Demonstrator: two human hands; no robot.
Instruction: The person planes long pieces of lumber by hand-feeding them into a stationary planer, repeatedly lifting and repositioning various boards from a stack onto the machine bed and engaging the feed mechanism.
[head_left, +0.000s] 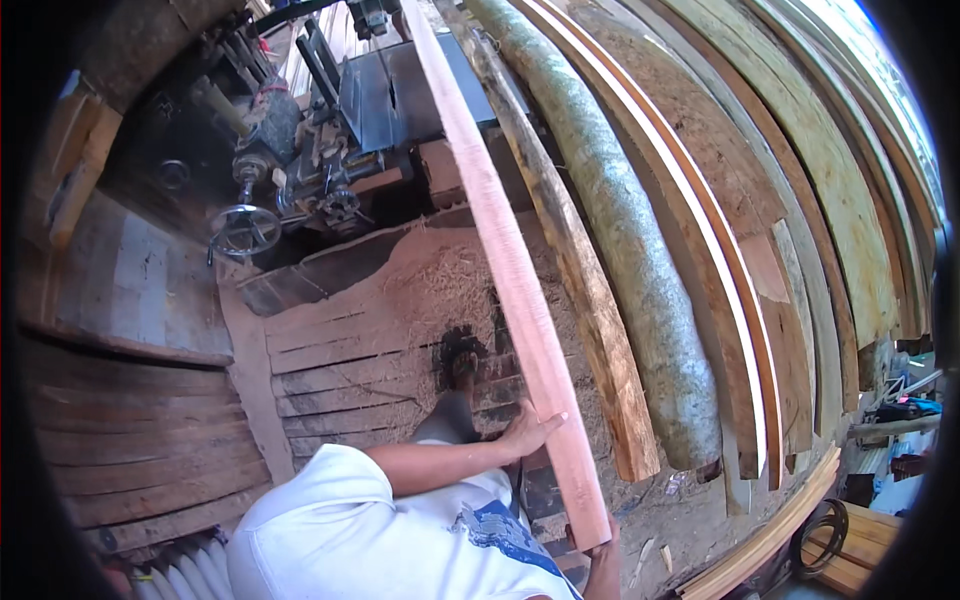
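Note:
A long, straight, pinkish sawn plank [505, 250] runs from near my body up to the machine at the top. My left hand [532, 432] grips its left edge a short way from the near end, one finger lying over the upper face. At that near end my right hand [603, 545] is closed round the wood from the right and below, partly hidden by it. The far end of the plank reaches over the dark flat metal table [385, 95] of a woodworking machine. Whether it rests on that table I cannot tell.
Right of the plank lie a rough-edged slab [570, 260], a bark-covered log [625, 230] and several long boards [830, 170]. A handwheel [246, 231] sticks out on the machine's left. Sawdust [430, 260] covers the slatted wooden floor [330, 370], where one foot stands.

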